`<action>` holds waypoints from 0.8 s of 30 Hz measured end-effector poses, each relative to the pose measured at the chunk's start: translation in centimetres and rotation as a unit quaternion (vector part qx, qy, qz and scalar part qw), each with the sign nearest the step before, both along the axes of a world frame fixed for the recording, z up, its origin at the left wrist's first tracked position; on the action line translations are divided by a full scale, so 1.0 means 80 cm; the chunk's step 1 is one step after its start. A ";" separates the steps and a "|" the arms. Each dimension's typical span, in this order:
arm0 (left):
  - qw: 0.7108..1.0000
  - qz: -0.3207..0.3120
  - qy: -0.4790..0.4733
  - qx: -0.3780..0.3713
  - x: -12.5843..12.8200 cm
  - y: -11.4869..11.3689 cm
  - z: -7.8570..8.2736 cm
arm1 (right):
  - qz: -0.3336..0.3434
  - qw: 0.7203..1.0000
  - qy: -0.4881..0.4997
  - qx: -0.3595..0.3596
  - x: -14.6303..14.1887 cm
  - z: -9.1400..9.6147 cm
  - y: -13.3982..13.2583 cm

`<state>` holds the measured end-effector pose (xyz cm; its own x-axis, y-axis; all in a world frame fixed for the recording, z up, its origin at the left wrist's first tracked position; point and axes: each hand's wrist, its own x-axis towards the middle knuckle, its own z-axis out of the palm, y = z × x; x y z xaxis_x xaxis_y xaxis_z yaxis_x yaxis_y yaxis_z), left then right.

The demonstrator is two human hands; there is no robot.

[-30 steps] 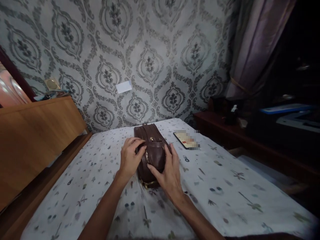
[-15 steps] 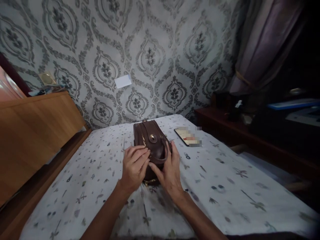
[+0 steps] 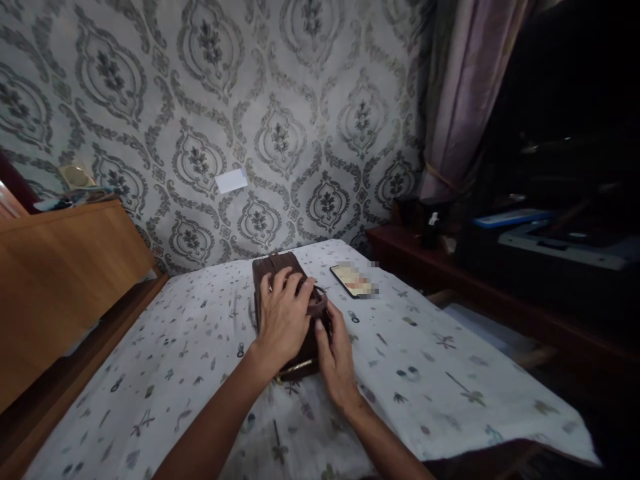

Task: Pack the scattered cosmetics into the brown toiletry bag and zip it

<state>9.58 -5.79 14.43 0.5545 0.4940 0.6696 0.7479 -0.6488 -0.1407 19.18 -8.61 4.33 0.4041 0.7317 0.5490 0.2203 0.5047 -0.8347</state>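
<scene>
A dark brown leather handbag (image 3: 275, 262) lies on the printed cloth in front of me. Its carrying handle (image 3: 319, 307) stands up on the right side, and a gold zip (image 3: 299, 367) shows at the near end. My left hand (image 3: 285, 313) is laid over the bag's top with its fingers spread, covering the clasp. At the bag's right edge, below the handle, my right hand (image 3: 338, 360) grips the side, thumb on top and fingers along the outside. Part of the right fingers is hidden by the bag.
A phone (image 3: 353, 281) with a lit, partly blurred screen lies right of the bag on the white patterned cloth (image 3: 415, 400). A wooden panel (image 3: 70, 280) borders the left. Dark furniture (image 3: 405, 257) stands right, below a tied curtain (image 3: 453, 120). Patterned wallpaper (image 3: 280, 140) covers the back wall.
My left hand has gone from pinching near the bag's zip to lying spread across its top. The right hand stays at the bag's right side. The view has shifted slightly to the right.
</scene>
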 end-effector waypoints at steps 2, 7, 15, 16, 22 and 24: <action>1.000 -0.015 -0.003 -0.009 0.003 0.004 0.003 | -0.007 1.000 -0.004 0.003 -0.001 -0.002 0.001; 0.998 -0.019 -0.055 -0.021 0.003 0.015 0.002 | -0.016 1.000 -0.021 0.013 0.000 -0.006 0.003; 0.964 -0.046 -0.236 -0.118 0.002 0.030 0.005 | -0.010 1.000 -0.003 -0.022 0.002 -0.007 0.010; 0.961 -0.052 -0.243 -0.125 0.002 0.031 0.005 | -0.010 1.000 -0.001 -0.023 0.002 -0.007 0.011; 0.961 -0.086 -0.231 -0.123 -0.005 0.032 0.006 | -0.006 1.000 -0.013 -0.021 0.004 -0.005 0.010; 0.963 -0.104 -0.218 -0.122 -0.007 0.032 0.006 | -0.008 1.000 -0.016 -0.022 0.004 -0.004 0.009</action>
